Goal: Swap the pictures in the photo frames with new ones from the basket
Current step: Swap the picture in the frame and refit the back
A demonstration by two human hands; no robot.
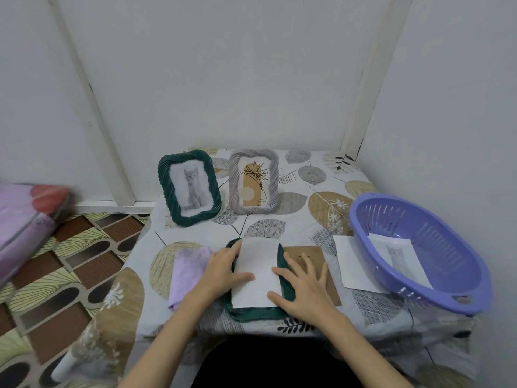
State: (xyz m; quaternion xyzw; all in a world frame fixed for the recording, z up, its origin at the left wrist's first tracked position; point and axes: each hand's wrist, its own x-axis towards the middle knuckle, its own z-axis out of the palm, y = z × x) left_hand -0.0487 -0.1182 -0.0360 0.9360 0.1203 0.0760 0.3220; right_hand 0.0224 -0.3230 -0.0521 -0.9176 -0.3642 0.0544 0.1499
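A dark green frame lies face down at the table's front middle, with a white picture sheet lying blank side up in its back. My left hand rests on the sheet's left edge, thumb pressing on the paper. My right hand lies with straight fingers across the sheet's right edge and the frame. A brown backing board lies flat under and beside my right hand. A purple basket at the right holds a kitten picture. Another white sheet lies beside it.
Two frames stand at the back: a green one with a kitten photo and a grey one with a plant drawing. A lilac cloth lies left of my left hand. Left of the table are a patterned floor and a pink bundle.
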